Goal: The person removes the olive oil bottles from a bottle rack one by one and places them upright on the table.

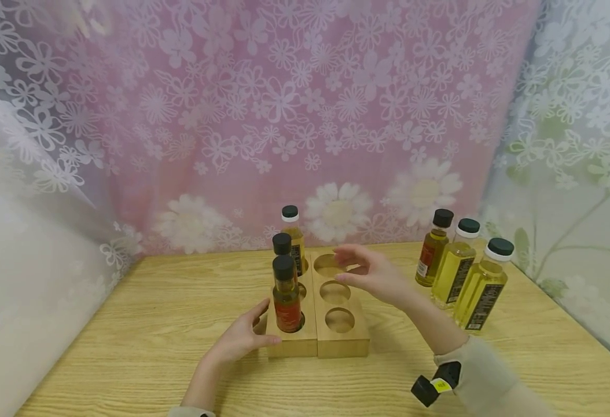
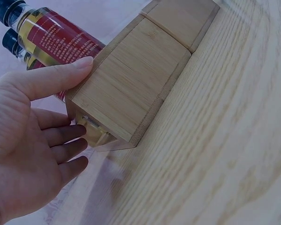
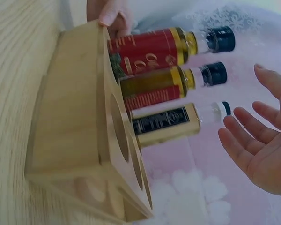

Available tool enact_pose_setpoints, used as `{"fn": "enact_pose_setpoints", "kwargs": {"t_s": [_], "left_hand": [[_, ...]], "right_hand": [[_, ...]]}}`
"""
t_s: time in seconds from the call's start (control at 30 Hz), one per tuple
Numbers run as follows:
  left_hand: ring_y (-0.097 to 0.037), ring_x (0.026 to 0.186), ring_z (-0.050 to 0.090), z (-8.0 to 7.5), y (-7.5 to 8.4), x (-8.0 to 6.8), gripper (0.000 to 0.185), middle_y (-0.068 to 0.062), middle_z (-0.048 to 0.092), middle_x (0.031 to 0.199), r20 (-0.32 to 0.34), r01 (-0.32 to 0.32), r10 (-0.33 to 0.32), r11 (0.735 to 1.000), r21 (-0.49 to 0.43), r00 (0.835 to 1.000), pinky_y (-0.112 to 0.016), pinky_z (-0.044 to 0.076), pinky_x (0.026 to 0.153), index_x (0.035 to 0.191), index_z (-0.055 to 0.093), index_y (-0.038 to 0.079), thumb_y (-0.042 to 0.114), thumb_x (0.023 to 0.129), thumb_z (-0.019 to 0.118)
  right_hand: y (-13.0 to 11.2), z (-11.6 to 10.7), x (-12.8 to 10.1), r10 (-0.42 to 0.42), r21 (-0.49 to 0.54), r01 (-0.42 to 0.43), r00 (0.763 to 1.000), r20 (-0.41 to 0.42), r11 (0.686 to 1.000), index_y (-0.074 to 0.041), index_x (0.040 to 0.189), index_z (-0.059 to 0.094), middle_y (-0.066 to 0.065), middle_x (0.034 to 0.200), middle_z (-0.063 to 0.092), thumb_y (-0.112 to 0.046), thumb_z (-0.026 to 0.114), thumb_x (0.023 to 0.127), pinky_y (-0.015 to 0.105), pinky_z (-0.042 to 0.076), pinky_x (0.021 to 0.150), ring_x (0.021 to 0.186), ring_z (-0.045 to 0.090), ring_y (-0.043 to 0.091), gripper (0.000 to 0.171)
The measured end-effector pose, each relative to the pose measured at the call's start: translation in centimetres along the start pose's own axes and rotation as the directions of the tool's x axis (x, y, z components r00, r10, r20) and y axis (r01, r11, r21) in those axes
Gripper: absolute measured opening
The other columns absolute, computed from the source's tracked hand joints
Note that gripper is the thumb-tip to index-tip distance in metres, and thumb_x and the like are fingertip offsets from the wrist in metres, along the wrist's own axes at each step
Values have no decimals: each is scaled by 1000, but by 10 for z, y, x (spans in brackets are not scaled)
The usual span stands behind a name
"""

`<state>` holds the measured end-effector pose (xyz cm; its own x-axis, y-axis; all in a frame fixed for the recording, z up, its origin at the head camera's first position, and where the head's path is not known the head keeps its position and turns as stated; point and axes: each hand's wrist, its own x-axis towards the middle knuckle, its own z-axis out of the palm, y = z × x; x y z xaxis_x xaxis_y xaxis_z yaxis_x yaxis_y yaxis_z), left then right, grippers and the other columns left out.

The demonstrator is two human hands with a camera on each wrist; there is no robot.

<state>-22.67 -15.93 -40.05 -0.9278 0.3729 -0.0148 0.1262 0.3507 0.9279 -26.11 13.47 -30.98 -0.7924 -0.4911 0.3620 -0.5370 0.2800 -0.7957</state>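
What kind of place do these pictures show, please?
Probably a staged recording corner, not a real kitchen: a pale wooden table is closed in by hanging pink and white flowered curtains, and it bears only a six-hole bamboo bottle holder and small oil bottles.

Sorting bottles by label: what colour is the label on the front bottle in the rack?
Red, on the front bottle; clearest in the right wrist view.

Nothing here can be read: the red label (image 3: 147, 50) on the nearest bottle (image 3: 171, 47) carries pale print, and the black label (image 3: 161, 121) carries gold characters, all too blurred to make out.
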Motion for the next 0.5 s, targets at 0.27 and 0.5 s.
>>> {"fn": "enact_pose_setpoints", "kwargs": {"t_s": [0.27,0.5], "left_hand": [[-54,130,17,0,-2,0,91,-26,17,149,-5,-1,1,1000,6,1000,-60,28,99,147,17,-2,21,80,74],[-54,129,18,0,-1,0,91,-26,17,149,-9,0,0,1000,5,1000,-61,29,98,147,17,-2,21,80,74]], "right_hand": [[-5,27,12,-7,10,6,997,74,1000,-4,132,48,13,122,57,-18,69,85,42,45,91,111,53,28,54],[-3,45,16,1,46,-6,995,102,999,-3,135,44,16,127,51,-19,72,82,46,43,93,114,51,28,62]]}}
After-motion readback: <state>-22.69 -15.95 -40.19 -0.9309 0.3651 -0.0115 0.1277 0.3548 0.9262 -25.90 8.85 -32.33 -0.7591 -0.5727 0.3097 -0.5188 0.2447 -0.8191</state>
